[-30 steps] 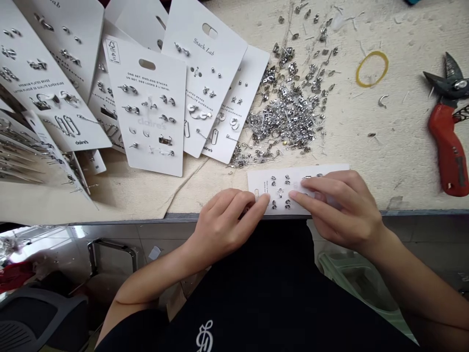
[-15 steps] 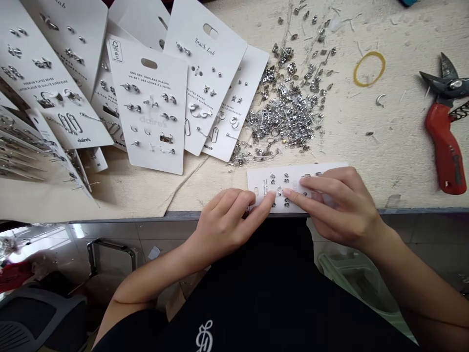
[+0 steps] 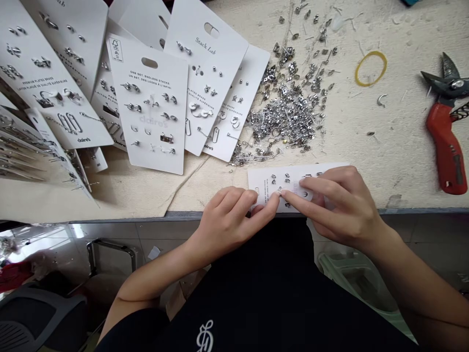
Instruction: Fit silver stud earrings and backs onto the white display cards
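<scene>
A white earring card (image 3: pixel 262 177) lies at the front edge of the table, its back side up with several small metal earring backs on it. My left hand (image 3: pixel 234 215) grips the card's left end, the index fingertip pressed near a small fitting in the middle. From the other side my right hand (image 3: pixel 340 205) holds the card's right part, its index fingertip at the same fitting. The fingertips nearly meet there and partly cover it. Thumbs are mostly hidden under or behind the card. Beyond the card lies a heap of loose earring backs (image 3: pixel 289 112).
Several filled earring cards (image 3: pixel 154 161) overlap at the left, some standing on edge. To the right are a yellow rubber band (image 3: pixel 384 73), a small silver hoop (image 3: pixel 381 100) and red-handled cutters (image 3: pixel 445 146). The table edge (image 3: pixel 183 215) runs just before me; a green bin (image 3: pixel 351 274) stands below.
My left index fingertip has slid slightly right along the card, meeting my right index fingertip at the middle fitting. The card has stayed almost in place.
</scene>
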{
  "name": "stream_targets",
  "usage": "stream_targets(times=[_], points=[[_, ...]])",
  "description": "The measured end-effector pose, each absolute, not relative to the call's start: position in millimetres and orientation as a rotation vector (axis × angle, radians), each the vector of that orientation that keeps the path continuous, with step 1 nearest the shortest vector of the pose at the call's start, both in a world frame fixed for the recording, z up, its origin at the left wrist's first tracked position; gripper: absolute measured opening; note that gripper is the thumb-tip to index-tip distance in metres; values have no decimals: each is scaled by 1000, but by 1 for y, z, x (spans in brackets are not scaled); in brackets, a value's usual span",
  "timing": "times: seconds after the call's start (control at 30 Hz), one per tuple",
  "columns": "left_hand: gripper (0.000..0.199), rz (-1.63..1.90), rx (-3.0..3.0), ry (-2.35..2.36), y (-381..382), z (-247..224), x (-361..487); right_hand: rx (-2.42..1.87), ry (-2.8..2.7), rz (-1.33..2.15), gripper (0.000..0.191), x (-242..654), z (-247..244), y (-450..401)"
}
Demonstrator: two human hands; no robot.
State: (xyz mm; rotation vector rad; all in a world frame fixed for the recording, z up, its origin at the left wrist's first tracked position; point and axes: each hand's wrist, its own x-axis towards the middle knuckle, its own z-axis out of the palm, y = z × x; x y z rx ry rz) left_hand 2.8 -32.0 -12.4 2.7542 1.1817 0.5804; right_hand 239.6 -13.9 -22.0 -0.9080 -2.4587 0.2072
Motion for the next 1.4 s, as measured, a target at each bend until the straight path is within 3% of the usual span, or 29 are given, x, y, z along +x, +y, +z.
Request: stream_targets(times=[0.3, 0.57, 0.83, 1.4], points=[[35, 603, 2738, 1236, -31, -16, 7, -918, -2447, 275, 27, 239, -23, -15], [24, 760, 2725, 1184, -32, -22, 3, -944, -2465, 262, 30, 240, -23, -15], [37, 620, 2746, 1253, -33, -20, 5, -943, -2481, 260, 32, 240, -22, -14], [30, 586, 2766, 1215, -29, -20, 5, -956, -2445, 265, 40, 239, -22, -16]])
